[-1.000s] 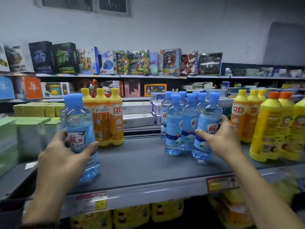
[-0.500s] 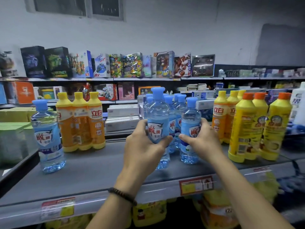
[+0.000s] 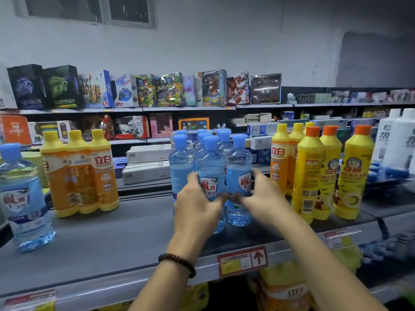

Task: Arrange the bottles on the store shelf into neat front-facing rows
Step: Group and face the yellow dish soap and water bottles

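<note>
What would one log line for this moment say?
left hand: grips front blue bottle | right hand: grips neighbouring blue bottle | lone blue bottle: far left

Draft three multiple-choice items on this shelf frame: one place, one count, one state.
1. Where does the lone blue bottle stand?
A. far left, apart from the blue cluster
B. far right
C. inside the cluster
2. How many orange-capped yellow bottles show?
A. two
B. three
C. five
3. What is the left hand doing?
A. hovering open
B. gripping the front blue bottle
C. lying flat

1 A: it stands alone at the left edge. 2 B: three orange caps show. 3 B: its fingers curl round that bottle; the right hand grips the neighbouring blue bottle.
</note>
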A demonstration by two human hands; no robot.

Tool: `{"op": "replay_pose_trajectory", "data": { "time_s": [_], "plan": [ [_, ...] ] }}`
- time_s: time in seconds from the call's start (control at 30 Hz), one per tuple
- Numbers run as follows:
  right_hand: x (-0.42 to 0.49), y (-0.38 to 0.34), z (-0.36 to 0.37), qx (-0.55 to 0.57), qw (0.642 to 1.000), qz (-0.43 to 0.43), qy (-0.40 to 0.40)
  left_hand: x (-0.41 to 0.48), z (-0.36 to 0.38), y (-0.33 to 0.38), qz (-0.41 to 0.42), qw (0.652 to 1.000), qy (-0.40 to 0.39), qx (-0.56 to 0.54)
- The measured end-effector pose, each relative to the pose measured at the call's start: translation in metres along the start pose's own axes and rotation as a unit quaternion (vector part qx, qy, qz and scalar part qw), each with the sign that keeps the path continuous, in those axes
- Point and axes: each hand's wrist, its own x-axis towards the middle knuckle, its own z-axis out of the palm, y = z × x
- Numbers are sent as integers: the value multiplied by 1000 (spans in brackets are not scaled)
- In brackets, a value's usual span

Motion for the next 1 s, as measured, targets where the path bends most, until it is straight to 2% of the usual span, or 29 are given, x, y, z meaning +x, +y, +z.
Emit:
{"op": "replay_pose_trajectory", "data": {
  "time_s": [0.2,0.27,0.37,0.43,0.5,0.6,0.8,0.9,1.0],
  "plan": [
    [-5,6,8,-2,1000,18,6,2,1,-1,-1,999,-28,20],
    [-13,0,11,-5,996,2,87,-1,-6,-3,2,998,-54,23],
    [-34,-19,19,32,962,-102,251,-8,-34,-6,14,997,-70,32],
    [-44,-39,28,65,942,-169,284,-8,-65,-9,14,998,-47,49],
    [-50,-63,40,95,947,-197,235,-6,-102,-18,-1,997,-24,76],
    [-62,-103,70,148,966,-193,92,-7,-159,-41,-15,994,30,106],
    [-72,-174,155,145,958,-205,-140,-7,-265,-92,-63,974,166,142],
    [-71,-204,197,129,949,-199,-206,-1,-304,-121,-99,961,170,192],
    [-68,-224,231,126,948,-183,-229,7,-320,-138,-126,961,140,203]
  ]
}}
